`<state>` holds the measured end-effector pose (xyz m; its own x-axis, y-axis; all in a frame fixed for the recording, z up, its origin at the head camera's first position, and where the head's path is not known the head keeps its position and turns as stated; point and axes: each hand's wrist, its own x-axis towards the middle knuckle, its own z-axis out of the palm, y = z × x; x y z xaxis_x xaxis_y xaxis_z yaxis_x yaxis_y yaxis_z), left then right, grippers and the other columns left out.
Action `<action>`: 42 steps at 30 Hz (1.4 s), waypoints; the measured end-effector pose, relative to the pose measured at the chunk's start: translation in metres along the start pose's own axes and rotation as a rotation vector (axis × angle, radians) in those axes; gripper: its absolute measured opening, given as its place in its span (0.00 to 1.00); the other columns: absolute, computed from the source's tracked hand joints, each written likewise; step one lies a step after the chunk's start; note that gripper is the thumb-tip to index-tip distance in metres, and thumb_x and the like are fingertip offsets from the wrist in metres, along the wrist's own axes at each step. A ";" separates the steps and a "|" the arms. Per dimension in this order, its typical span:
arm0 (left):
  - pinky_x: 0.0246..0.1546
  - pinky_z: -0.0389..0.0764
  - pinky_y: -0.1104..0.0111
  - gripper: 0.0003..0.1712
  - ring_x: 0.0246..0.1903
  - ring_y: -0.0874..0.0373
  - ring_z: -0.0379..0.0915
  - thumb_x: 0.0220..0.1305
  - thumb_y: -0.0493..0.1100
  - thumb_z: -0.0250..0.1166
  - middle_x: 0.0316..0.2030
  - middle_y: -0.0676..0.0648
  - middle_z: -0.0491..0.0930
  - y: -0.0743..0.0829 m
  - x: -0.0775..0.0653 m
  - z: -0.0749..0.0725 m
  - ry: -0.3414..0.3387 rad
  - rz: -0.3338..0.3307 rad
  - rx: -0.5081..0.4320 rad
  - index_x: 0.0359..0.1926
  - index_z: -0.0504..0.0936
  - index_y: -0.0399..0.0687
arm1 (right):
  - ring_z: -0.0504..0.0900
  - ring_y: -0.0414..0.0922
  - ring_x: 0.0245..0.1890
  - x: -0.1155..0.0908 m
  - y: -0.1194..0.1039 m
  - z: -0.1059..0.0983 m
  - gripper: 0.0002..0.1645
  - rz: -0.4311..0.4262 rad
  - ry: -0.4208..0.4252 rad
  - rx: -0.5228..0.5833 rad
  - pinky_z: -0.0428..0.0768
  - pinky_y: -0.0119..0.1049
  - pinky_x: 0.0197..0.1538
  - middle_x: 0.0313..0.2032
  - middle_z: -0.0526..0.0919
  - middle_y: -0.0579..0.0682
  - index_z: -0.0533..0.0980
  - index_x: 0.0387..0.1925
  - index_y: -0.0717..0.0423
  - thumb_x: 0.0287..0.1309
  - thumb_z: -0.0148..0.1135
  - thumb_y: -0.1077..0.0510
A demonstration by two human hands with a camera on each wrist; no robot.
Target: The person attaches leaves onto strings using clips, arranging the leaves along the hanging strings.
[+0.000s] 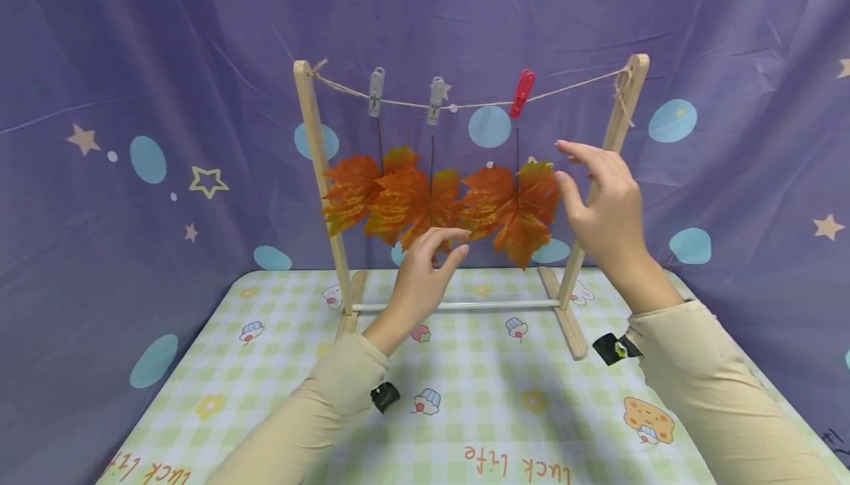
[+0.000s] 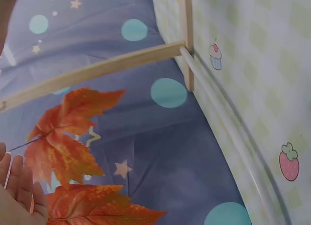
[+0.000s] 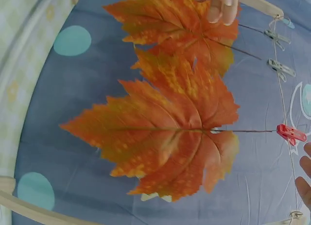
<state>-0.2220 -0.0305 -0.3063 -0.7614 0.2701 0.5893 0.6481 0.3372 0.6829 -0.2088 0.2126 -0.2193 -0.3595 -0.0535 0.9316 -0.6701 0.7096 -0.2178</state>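
Note:
Three orange maple leaves hang by their stems from a string (image 1: 478,105). Two grey clothespins (image 1: 376,92) hold the left leaf (image 1: 352,182) and the middle leaf (image 1: 415,201); a red clothespin (image 3: 290,132) holds the right leaf (image 3: 160,132). My left hand (image 1: 425,271), its fingers loosely bent and holding nothing, is in front of the middle leaf and overlaps its lower part in the head view. My right hand (image 1: 609,212) is raised beside the right leaf, below the red clothespin, with thumb and fingers spread apart and nothing between them.
The string is tied between two wooden posts (image 1: 323,175) on wooden feet (image 1: 564,319), joined low down by a white rod (image 1: 478,305). The stand is at the back of a table with a green checked cloth (image 1: 265,389). Behind hangs a purple patterned curtain (image 1: 199,86).

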 end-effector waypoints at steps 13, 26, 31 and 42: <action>0.48 0.72 0.58 0.16 0.47 0.60 0.71 0.73 0.50 0.59 0.53 0.58 0.78 0.013 -0.046 -0.001 0.001 -0.138 -0.140 0.59 0.79 0.56 | 0.78 0.52 0.45 -0.054 -0.022 -0.008 0.19 0.050 0.051 0.113 0.70 0.31 0.49 0.49 0.85 0.56 0.82 0.51 0.63 0.57 0.65 0.72; 0.51 0.75 0.56 0.19 0.53 0.60 0.71 0.69 0.49 0.64 0.55 0.59 0.76 0.013 -0.080 -0.008 0.042 -0.038 0.109 0.60 0.78 0.57 | 0.78 0.44 0.46 -0.109 -0.027 -0.007 0.21 0.081 0.107 0.131 0.70 0.28 0.51 0.45 0.85 0.62 0.82 0.49 0.69 0.50 0.64 0.76; 0.52 0.74 0.56 0.21 0.54 0.58 0.71 0.69 0.47 0.65 0.57 0.56 0.76 0.001 -0.085 -0.017 0.054 0.005 0.202 0.61 0.77 0.55 | 0.79 0.41 0.46 -0.128 -0.025 -0.001 0.23 0.097 0.090 0.143 0.71 0.27 0.51 0.43 0.84 0.61 0.81 0.50 0.69 0.50 0.64 0.78; 0.62 0.66 0.53 0.24 0.58 0.50 0.70 0.67 0.45 0.66 0.58 0.48 0.77 -0.011 -0.085 -0.020 0.070 0.167 0.417 0.62 0.76 0.47 | 0.79 0.45 0.48 -0.141 -0.020 0.005 0.16 0.052 0.127 0.152 0.71 0.26 0.54 0.46 0.83 0.66 0.80 0.49 0.72 0.60 0.63 0.69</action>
<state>-0.1644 -0.0753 -0.3555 -0.6347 0.2947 0.7143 0.6900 0.6323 0.3523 -0.1481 0.2025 -0.3478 -0.3181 0.0764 0.9450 -0.7461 0.5948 -0.2992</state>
